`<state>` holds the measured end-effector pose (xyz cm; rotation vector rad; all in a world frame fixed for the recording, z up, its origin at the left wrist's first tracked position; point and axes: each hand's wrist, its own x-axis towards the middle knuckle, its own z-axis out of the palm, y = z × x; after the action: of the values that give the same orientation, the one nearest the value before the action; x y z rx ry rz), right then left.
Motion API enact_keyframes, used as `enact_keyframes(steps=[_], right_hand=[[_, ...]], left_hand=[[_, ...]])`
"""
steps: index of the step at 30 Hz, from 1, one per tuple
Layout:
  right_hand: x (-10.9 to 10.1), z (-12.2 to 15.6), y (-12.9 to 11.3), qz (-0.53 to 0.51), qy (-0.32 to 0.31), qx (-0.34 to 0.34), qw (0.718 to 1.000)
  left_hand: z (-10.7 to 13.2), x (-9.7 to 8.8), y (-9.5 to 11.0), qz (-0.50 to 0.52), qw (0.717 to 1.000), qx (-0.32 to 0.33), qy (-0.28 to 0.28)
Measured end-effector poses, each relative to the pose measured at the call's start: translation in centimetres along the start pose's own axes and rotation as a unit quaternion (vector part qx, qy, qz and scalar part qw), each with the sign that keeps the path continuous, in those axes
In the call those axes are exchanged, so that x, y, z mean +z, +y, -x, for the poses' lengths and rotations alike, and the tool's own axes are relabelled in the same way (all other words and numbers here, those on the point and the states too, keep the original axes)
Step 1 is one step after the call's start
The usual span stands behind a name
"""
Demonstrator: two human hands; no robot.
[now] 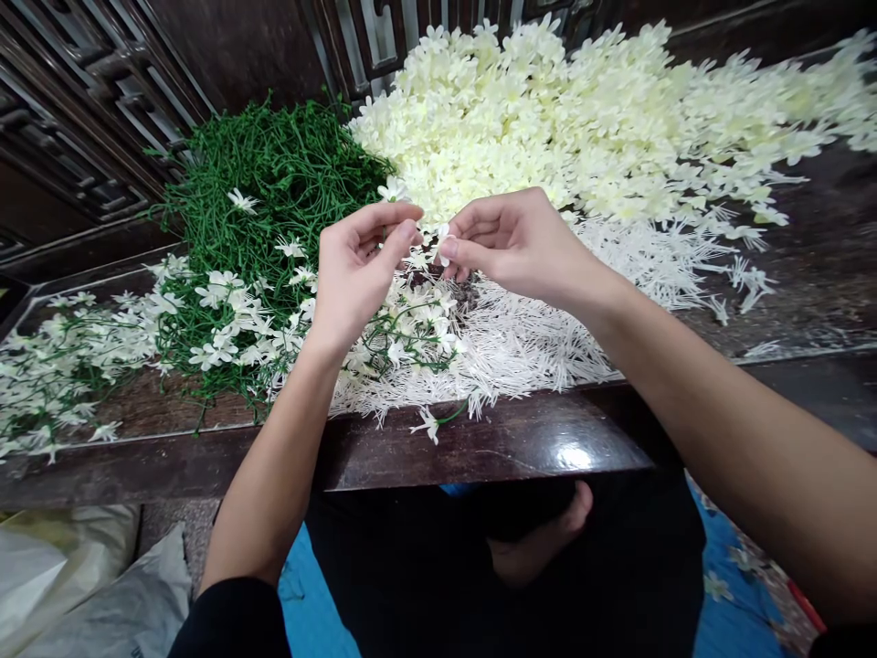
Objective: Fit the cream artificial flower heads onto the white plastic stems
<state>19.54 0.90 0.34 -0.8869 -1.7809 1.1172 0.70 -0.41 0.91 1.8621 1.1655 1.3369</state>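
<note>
My left hand and my right hand meet above the dark wooden table, fingertips almost touching. Both are pinched on a small white artificial flower piece held between them. A green stem with white blossoms hangs below my left hand; whether the hand holds it I cannot tell. Under my hands lies a spread of thin white plastic stamen pieces.
A heap of cream fabric petals fills the back right. A tangle of bare green stems lies back left, with finished flowered stems spread to the left. Carved dark wood rises behind. White sacks sit on the floor.
</note>
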Motion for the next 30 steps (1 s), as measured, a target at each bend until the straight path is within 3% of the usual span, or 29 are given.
enact_keyframes(steps=[5,12,18,21,24,28,30], right_hand=[[0.2,0.0,0.1,-0.008,-0.005,0.023,1.000],[0.6,0.2,0.0,-0.098,-0.039,0.029,0.994],[1.0,0.3,-0.2,-0.130,-0.045,0.021,0.990],[0.9,0.3,-0.5,-0.096,-0.029,0.010,0.995],[0.7,0.2,-0.5,-0.061,0.007,-0.005,0.998],[0.5,0.1,-0.3,-0.038,0.037,-0.019,0.998],[0.5,0.1,-0.1,-0.035,0.041,-0.021,0.998]], left_hand=[[-0.4,-0.7,-0.4,0.048,0.998,-0.030,-0.012],[-0.6,-0.6,-0.5,0.146,0.987,-0.055,-0.026],[-0.7,-0.5,-0.6,0.141,0.988,-0.044,-0.036],[-0.5,-0.4,-0.8,0.087,0.995,-0.013,-0.037],[-0.3,-0.5,-1.1,-0.045,0.998,0.049,-0.007],[-0.3,-0.8,-1.1,-0.211,0.959,0.166,0.088],[-0.3,-0.9,-0.8,-0.234,0.946,0.211,0.079]])
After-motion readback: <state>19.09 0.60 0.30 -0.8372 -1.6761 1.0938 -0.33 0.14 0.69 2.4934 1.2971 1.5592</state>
